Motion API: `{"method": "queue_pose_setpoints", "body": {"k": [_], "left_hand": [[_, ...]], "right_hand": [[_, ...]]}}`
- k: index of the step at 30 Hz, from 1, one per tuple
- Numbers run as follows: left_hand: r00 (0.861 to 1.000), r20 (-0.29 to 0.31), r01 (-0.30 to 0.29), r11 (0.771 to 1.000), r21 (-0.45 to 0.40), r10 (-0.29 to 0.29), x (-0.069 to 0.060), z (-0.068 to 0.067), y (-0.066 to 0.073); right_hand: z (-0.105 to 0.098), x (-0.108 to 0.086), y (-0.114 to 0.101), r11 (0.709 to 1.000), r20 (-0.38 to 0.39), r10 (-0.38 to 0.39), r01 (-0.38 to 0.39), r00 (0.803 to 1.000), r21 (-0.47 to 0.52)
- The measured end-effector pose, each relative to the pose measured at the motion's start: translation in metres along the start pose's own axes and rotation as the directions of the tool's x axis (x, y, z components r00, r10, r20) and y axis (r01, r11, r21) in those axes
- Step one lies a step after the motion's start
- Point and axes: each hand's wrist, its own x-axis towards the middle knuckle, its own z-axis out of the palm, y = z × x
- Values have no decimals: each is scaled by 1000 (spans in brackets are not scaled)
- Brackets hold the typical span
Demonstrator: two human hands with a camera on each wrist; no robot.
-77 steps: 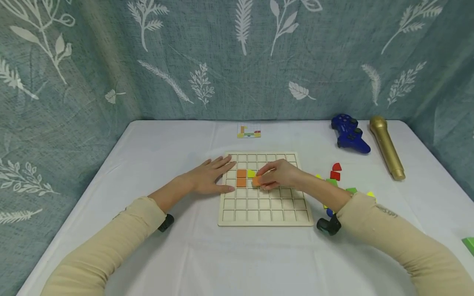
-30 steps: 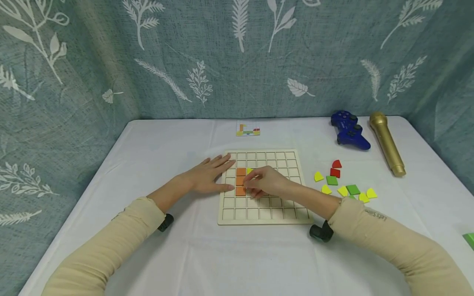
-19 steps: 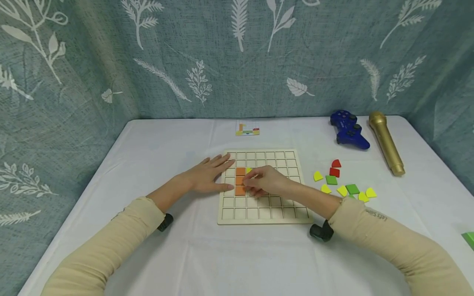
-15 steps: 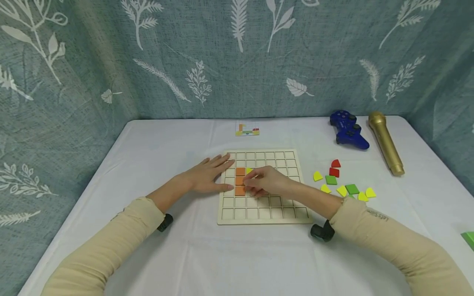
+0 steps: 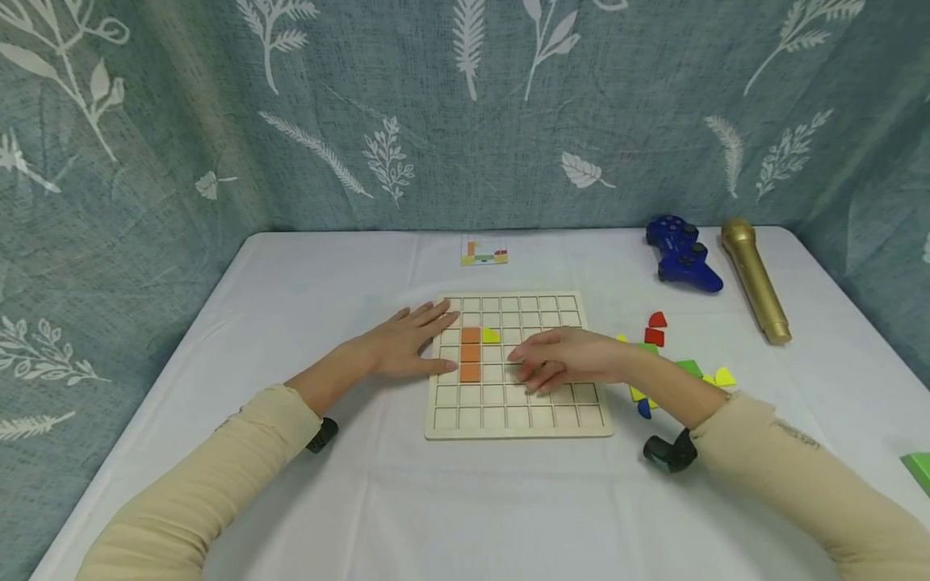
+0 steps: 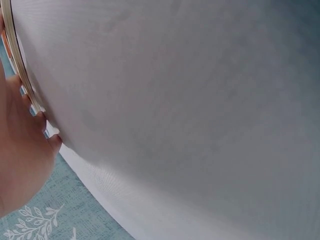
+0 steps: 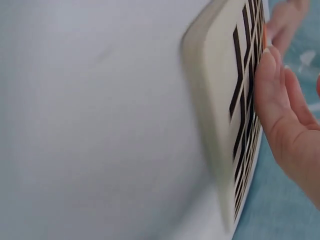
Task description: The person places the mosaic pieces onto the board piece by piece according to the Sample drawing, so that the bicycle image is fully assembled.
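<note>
A pale wooden grid board (image 5: 519,418) lies flat on the white-covered table. Down one of its left columns sit three orange square tiles (image 5: 471,353), with a yellow quarter-round tile (image 5: 491,336) to the right of the top one. My left hand (image 5: 403,345) rests with spread fingers on the board's left edge; the left wrist view shows its fingers (image 6: 41,120) along that edge. Over the middle of the board is my right hand (image 5: 570,357), fingers loosely bent and nothing seen between them. In the right wrist view its fingers (image 7: 272,90) are just over the grid.
Loose red (image 5: 655,337), green, yellow and blue tiles lie right of the board, partly hidden by my right forearm. A small pattern card (image 5: 483,252) is behind the board. A blue game controller (image 5: 681,253) and a gold microphone (image 5: 756,282) lie at the back right.
My right hand has set an orange tile below the two others, let go of it and moved right, uncovering the yellow tile. My left hand has stayed on the board's edge.
</note>
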Motion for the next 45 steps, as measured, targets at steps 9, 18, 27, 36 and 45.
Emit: {"method": "queue_pose_setpoints", "body": {"k": [9, 18, 27, 36, 45], "left_hand": [[1000, 3, -8, 1000, -7, 8, -1, -2, 1], [1000, 2, -4, 1000, -4, 4, -2, -2, -1], [1000, -1, -16, 1000, -10, 16, 0, 0, -2], [1000, -6, -25, 1000, -17, 25, 1, 1, -1], [1000, 5, -14, 1000, -13, 14, 0, -1, 1]], "right_hand": [[-40, -36, 15, 999, -70, -18, 20, 997, 34], [-70, -78, 28, 999, -196, 2, -11, 981, -44], [-84, -116, 45, 994, -264, 4, -32, 964, -102], [-96, -151, 66, 990, -329, 26, -69, 944, -120], [-94, -180, 85, 963, -393, -3, -104, 919, -250]]}}
